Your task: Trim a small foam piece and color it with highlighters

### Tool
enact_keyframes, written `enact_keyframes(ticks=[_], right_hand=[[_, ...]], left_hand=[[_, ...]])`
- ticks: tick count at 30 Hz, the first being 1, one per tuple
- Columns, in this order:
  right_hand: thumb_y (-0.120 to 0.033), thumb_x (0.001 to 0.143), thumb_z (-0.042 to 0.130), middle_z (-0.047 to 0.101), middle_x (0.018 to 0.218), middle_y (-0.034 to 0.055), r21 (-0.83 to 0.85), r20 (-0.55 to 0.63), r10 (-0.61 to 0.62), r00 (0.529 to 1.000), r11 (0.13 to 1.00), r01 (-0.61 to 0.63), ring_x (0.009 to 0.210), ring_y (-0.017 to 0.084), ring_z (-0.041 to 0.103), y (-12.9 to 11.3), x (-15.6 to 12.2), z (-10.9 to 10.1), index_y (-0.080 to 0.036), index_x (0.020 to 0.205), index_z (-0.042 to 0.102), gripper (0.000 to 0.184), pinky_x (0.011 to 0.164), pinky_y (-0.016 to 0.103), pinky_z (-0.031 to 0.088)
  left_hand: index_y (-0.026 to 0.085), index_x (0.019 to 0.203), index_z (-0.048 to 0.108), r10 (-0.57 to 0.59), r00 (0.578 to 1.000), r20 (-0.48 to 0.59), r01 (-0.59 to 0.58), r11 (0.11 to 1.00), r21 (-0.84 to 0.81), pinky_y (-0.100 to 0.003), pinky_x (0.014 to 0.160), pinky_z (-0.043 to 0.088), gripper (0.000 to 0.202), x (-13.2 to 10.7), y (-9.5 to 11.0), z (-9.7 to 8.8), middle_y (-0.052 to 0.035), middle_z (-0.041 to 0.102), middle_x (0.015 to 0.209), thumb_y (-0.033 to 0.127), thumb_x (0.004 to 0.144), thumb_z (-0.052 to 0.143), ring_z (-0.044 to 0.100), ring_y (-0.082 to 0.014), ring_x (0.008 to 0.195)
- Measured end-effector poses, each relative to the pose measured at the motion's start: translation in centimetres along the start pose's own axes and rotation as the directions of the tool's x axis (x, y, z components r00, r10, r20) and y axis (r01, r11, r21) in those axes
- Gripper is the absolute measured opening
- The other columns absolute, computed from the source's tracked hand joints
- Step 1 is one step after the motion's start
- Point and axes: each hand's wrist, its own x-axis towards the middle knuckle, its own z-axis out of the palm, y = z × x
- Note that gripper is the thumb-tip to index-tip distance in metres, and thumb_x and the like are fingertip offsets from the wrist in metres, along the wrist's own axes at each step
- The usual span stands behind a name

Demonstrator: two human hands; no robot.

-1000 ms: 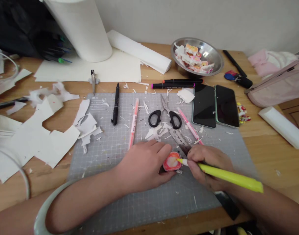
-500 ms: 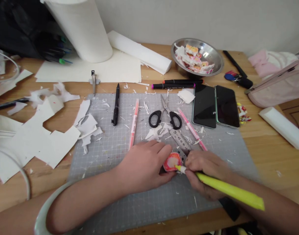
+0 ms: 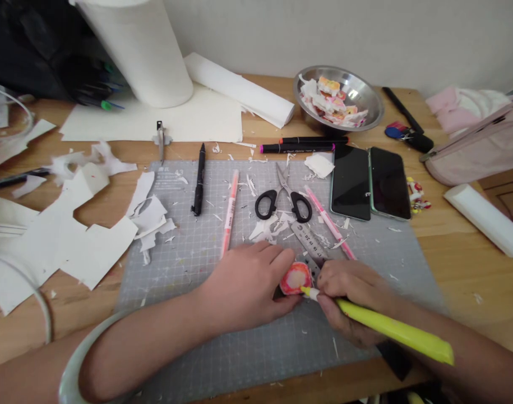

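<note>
A small rounded paper piece (image 3: pixel 296 278), coloured red and orange around a pale middle, lies on the grey cutting mat (image 3: pixel 256 353). My left hand (image 3: pixel 252 280) grips its left side between thumb and fingers. In my right hand (image 3: pixel 352 297) is a yellow highlighter (image 3: pixel 399 331), its tip touching the lower edge of the paper piece. A metal ruler (image 3: pixel 309 242) runs partly beneath my right hand. Just beyond the hands lie black-handled scissors (image 3: pixel 283 196), a pink highlighter (image 3: pixel 329 221) and an orange highlighter (image 3: pixel 230 213).
Paper scraps are strewn over the mat, with larger cut sheets (image 3: pixel 83 235) at left. Two phones (image 3: pixel 351 185) lie at right. Behind them stands a steel bowl (image 3: pixel 369 106) of coloured paper pieces. Two markers (image 3: pixel 298 148), a black pen (image 3: pixel 200 179) and a paper roll (image 3: pixel 239 90) lie farther back.
The highlighter's tip has shifted slightly down the paper piece, towards its lower edge, along with a small move of my right hand. My left hand stays in place.
</note>
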Motion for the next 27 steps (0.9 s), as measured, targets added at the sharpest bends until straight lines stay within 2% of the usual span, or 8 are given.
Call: enact_keyframes(ticks=[4,8,12,16,20,24,27], right_hand=[[-0.01,0.078,0.049,0.052,0.056,-0.0029,-0.025,-0.031,0.052,0.998,0.998,-0.053,0.049,0.007,0.049,0.18,-0.11,-0.02,-0.021,0.072,0.042,0.015,0.048,0.02,0.041],[-0.008,0.077,0.049,0.053,0.057,-0.0028,-0.029,-0.021,0.007,1.0,1.0,-0.008,0.05,0.008,0.051,0.27,-0.06,-0.01,-0.021,0.073,0.043,0.015,0.048,0.02,0.042],[-0.01,0.079,0.05,0.055,0.058,-0.0015,-0.061,-0.072,0.034,0.997,0.997,-0.039,0.052,0.008,0.052,0.19,0.17,0.12,-0.02,0.074,0.045,0.012,0.049,0.019,0.045],[-0.009,0.078,0.049,0.057,0.059,-0.0004,0.01,-0.033,-0.053,0.998,0.999,0.053,0.054,0.009,0.055,0.11,0.36,0.36,-0.02,0.076,0.046,0.011,0.053,0.019,0.048],[-0.011,0.079,0.049,0.058,0.061,-0.0006,-0.018,-0.05,0.016,0.999,1.0,-0.017,0.055,0.008,0.055,0.18,0.31,0.46,-0.02,0.077,0.046,0.01,0.053,0.019,0.048],[-0.014,0.08,0.05,0.06,0.064,0.0003,-0.015,-0.024,-0.051,0.998,0.999,0.051,0.059,0.01,0.058,0.17,0.1,0.68,-0.021,0.079,0.048,0.007,0.056,0.021,0.05],[-0.013,0.08,0.051,0.059,0.063,-0.0002,-0.034,-0.046,-0.012,0.999,0.999,0.01,0.059,0.009,0.058,0.2,0.15,0.81,-0.02,0.079,0.048,0.008,0.057,0.021,0.051]], left_hand=[[0.02,0.076,0.048,-0.004,1.0,-0.008,0.004,1.0,0.009,-0.031,0.055,0.042,0.026,-0.03,0.0,-0.03,-0.0002,0.058,0.07,0.045,0.082,0.053,0.058,-0.0206,0.066],[0.02,0.076,0.047,0.003,1.0,-0.003,-0.003,1.0,0.008,-0.031,0.055,0.042,0.026,-0.06,-0.03,-0.06,-0.0001,0.058,0.07,0.045,0.082,0.053,0.057,-0.0203,0.066],[0.02,0.076,0.047,-0.004,1.0,-0.009,0.004,1.0,0.015,-0.031,0.054,0.042,0.025,-0.02,-0.06,-0.01,-0.0003,0.058,0.07,0.044,0.083,0.051,0.058,-0.0206,0.067],[0.02,0.076,0.047,-0.005,1.0,0.026,0.005,1.0,0.001,-0.03,0.057,0.043,0.024,0.0,-0.03,-0.04,-0.0002,0.058,0.07,0.043,0.082,0.052,0.058,-0.0199,0.068],[0.02,0.077,0.048,-0.01,1.0,0.019,0.01,1.0,0.012,-0.031,0.057,0.044,0.025,0.01,0.02,-0.16,-0.0013,0.059,0.071,0.044,0.083,0.051,0.058,-0.0206,0.068],[0.02,0.076,0.048,-0.002,1.0,0.029,0.002,1.0,-0.004,-0.032,0.057,0.045,0.021,0.05,0.01,-0.21,-0.0007,0.059,0.071,0.04,0.081,0.053,0.058,-0.0205,0.068],[0.02,0.077,0.048,-0.006,1.0,0.03,0.006,1.0,0.001,-0.032,0.058,0.046,0.023,0.05,0.0,-0.21,-0.001,0.06,0.071,0.042,0.082,0.052,0.058,-0.0208,0.069]])
